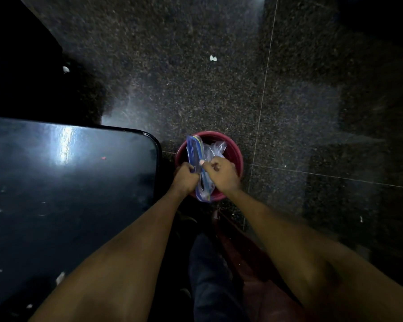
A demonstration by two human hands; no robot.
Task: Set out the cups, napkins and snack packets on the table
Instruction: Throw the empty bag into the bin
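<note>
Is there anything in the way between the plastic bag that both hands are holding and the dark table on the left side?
Nothing visible blocks it. The left hand and the right hand grip the plastic bag above the red bucket, which stands on the floor just right of the table corner. The near tabletop shows only small specks.

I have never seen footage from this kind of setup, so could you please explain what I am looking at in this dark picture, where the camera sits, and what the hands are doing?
There is no machine here: a person wears a camera on the head, looking down at their own bare arms. The left hand and the right hand both grip a clear plastic bag with a blue edge, held over a red bucket that stands on the dark speckled floor. To the left is a black table with only a few small scraps on it. What the bag holds is too dim to tell. A white scrap of paper lies on the floor farther off.
</note>
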